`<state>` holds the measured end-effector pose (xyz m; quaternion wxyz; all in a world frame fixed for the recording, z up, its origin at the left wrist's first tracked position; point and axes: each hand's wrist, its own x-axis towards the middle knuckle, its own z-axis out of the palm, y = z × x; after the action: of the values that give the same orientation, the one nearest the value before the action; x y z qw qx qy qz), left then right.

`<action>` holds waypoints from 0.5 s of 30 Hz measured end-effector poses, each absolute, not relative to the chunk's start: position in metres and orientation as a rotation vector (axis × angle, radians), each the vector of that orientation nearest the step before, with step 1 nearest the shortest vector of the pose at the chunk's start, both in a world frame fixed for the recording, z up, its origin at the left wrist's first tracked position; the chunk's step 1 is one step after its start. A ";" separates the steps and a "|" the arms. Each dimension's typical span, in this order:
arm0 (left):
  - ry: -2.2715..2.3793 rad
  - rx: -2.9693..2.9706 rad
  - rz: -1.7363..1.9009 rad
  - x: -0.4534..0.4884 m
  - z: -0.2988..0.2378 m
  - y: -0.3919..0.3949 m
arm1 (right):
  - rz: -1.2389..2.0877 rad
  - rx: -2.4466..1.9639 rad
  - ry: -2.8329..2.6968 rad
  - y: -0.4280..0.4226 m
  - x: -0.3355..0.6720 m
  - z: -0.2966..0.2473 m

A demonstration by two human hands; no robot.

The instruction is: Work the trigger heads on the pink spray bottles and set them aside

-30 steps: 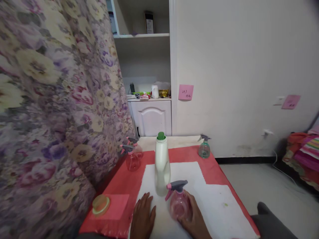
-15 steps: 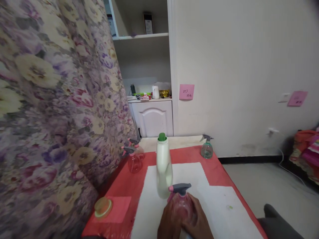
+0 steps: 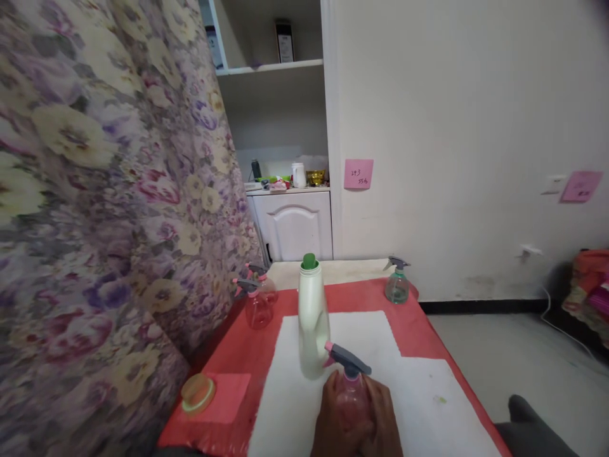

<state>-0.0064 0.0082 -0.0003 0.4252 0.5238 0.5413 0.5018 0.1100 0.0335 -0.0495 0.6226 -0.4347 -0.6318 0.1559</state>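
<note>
Between my two hands is a clear pink spray bottle (image 3: 351, 400) with a grey trigger head and pink nozzle, tilted a little. My left hand (image 3: 328, 419) wraps its left side, and my right hand (image 3: 384, 416) wraps its right side. Just beyond them, a pale green jug (image 3: 311, 324) with a side handle stands upright, its neck uncapped and something green showing at the mouth. To the left on the red cloth stand two more pink spray bottles (image 3: 259, 311), one behind the other. A greenish spray bottle (image 3: 396, 289) stands at the far right corner.
White paper (image 3: 423, 406) covers part of the red tablecloth (image 3: 228, 355). A round greenish-yellow cap (image 3: 198, 393) lies on a pink note (image 3: 233, 390) at the left. A floral curtain (image 3: 118, 222) hangs close along the left side, with a cabinet (image 3: 299, 225) behind the table.
The pink spray bottle in my hands has tipped, its nozzle rising and its grey head now sloping down to the right. Both hands have shifted slightly with it. The jug stays in place.
</note>
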 end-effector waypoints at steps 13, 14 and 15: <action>1.113 1.461 1.099 -0.037 0.044 0.034 | 0.485 -0.892 -1.492 0.033 0.119 -0.051; 1.069 1.434 1.073 -0.041 0.044 0.035 | 0.487 -0.893 -1.487 0.034 0.119 -0.050; 1.025 1.409 1.050 -0.044 0.044 0.035 | 0.488 -0.899 -1.488 0.034 0.119 -0.048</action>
<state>-0.0438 0.0354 0.0439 0.5257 0.5891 0.4286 0.4392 0.1186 0.0340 -0.0481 0.6193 -0.3910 -0.6471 0.2121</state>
